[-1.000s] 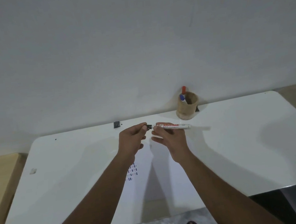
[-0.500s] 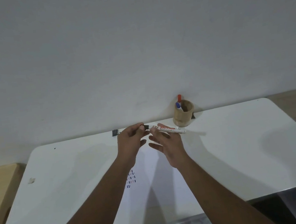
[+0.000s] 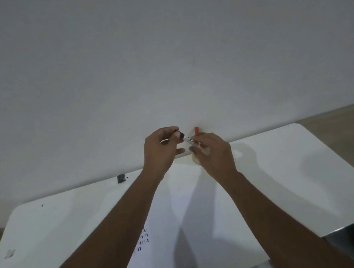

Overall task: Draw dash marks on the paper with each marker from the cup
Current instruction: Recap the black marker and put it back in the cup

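Marker (image 3: 191, 141) — long axis ten-to-four o'clock, capped end toward ten; right hand (image 3: 213, 153) grips barrel, left hand (image 3: 162, 150) pinches black cap (image 3: 180, 134).

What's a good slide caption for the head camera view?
Both hands, left and right, hold a black-capped marker above the cup, dashed paper below.

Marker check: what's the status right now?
Left hand pinches black cap. Right hand grips marker, hiding cup. Paper unobstructed.
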